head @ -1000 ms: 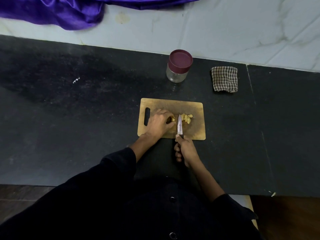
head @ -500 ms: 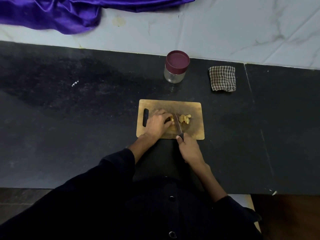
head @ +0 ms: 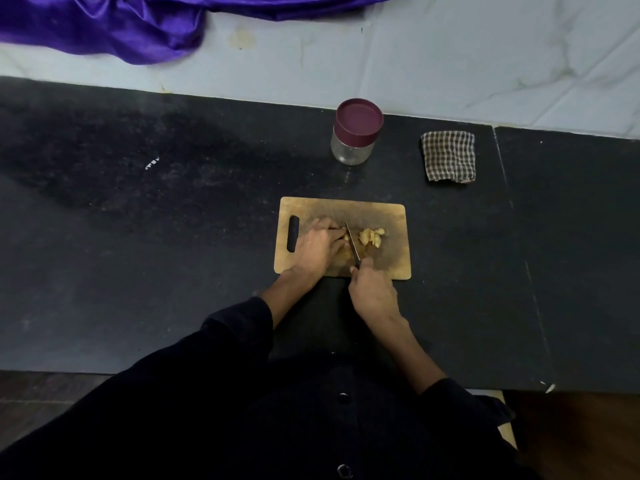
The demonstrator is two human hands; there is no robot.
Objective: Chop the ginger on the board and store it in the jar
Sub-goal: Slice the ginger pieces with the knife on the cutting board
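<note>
On the dark tabletop lies a wooden board. The left hand curls its fingers over a piece of ginger, pinning it to the board. The right hand grips a knife, blade just beside those fingertips. Chopped ginger bits sit at 3 o'clock from the blade. The lidded jar stands at 12 o'clock beyond the board, a checked cloth at its 3 o'clock.

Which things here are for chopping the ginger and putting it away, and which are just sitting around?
For the job:
- cutting board
- ginger pieces
- knife, gripped by the right hand
- left hand, holding the uncut ginger
- jar, lid on

Just lying about:
- checked cloth
- purple fabric
</note>
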